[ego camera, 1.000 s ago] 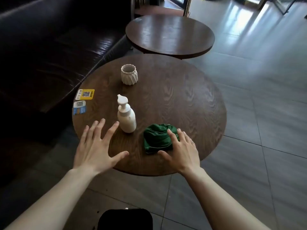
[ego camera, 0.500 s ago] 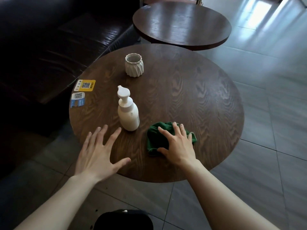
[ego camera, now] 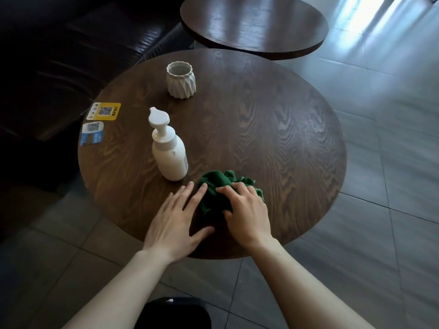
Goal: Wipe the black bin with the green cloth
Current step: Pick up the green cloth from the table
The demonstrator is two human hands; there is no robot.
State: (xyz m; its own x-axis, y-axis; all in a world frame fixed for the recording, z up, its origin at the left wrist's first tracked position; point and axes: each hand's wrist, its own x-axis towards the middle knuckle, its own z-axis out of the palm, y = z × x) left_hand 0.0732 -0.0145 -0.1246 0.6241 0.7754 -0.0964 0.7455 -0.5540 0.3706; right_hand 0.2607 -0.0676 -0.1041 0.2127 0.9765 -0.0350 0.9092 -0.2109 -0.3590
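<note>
Resting on a round wooden table (ego camera: 273, 129), a crumpled green cloth (ego camera: 215, 198) sits near the front edge, seen from above by a head camera. The right hand (ego camera: 247, 214) lies on top of the cloth with fingers curled down and the thumb tucked into its near side, gathering it; whether the grip has fully closed cannot be told. The left hand (ego camera: 174, 224) is flat and spread wide beside it, its fingertips touching or just reaching the cloth's left edge, holding nothing.

Just behind the left hand's fingers stands a white pump bottle (ego camera: 169, 148), upright and close to the cloth. Farther back is a ribbed white cup (ego camera: 181, 80). Two QR stickers (ego camera: 98, 122) lie at the table's left edge. The bin (ego camera: 173, 313), a dark shape, shows at the bottom of the frame on the floor between the forearms, well below the table.

Risks, as a judgement: lifting the cloth with a sweep to the left could knock the bottle over. A loose grip on the bunched cloth could let part trail or drop on the way down to the bin.
</note>
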